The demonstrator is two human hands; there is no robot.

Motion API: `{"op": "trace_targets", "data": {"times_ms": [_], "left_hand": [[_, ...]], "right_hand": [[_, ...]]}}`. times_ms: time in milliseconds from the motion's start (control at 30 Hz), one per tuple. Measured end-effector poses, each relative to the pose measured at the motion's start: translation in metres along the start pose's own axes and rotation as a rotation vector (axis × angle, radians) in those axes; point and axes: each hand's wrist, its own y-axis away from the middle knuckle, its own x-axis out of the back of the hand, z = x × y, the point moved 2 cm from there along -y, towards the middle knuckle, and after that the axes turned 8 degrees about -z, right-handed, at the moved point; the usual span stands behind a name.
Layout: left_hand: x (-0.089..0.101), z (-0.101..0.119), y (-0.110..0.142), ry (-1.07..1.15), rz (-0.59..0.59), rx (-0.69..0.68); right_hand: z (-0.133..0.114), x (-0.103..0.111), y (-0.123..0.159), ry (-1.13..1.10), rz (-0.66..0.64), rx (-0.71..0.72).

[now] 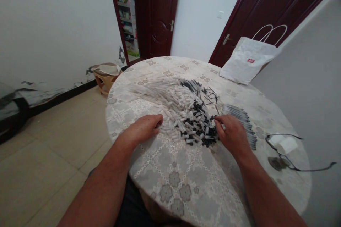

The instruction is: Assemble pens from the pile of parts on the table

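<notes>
A wide pile of pen parts lies across the middle of the table. Long whitish tubes [154, 90] fan out to the left, and short white pieces [181, 126] mix with small black parts [209, 138] at the near side. My left hand [149, 127] rests at the pile's left edge, fingers curled; whatever they hold is hidden. At the right edge, beside the black parts, my right hand [231, 131] has thumb and fingers pinched together on something too small to name. Behind its wrist, a row of slim dark-tipped pens [239, 115] lies side by side.
Thin dark sticks [210, 95] lie loose at the pile's far side. Eyeglasses [287, 161] and a white roll [286, 144] sit at the right. A white paper bag [247, 60] stands at the back right of the patterned tablecloth [183, 173]. A stool [105, 78] stands beyond the left edge.
</notes>
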Motion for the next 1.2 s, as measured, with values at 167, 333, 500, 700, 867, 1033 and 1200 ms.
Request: {"op": "trace_targets", "data": {"times_ms": [167,333,500,700,867,1033,1200], "left_hand": [[0.000,0.001,-0.003,-0.025,0.040,0.028],[-0.004,-0.008,-0.007,-0.033,0.141,0.005],[-0.002,-0.011,-0.011,-0.006,0.225,-0.010],[-0.001,-0.002,-0.015,0.004,0.236,-0.042],[-0.005,-0.002,-0.016,-0.011,0.160,-0.034],[-0.005,-0.003,-0.015,0.002,0.096,0.023],[-0.003,0.000,-0.013,0.015,0.076,0.021]], "right_hand": [[-0.012,-0.007,0.001,-0.041,0.005,0.027],[-0.010,-0.014,0.001,-0.048,-0.028,0.001],[0.020,-0.013,-0.001,0.023,-0.035,-0.132],[0.049,-0.005,-0.013,0.107,-0.199,-0.292],[0.050,-0.008,-0.040,0.207,-0.387,-0.350],[0.058,-0.029,-0.077,0.246,-0.432,-0.370],[0.066,-0.056,-0.109,0.259,-0.492,-0.393]]}}
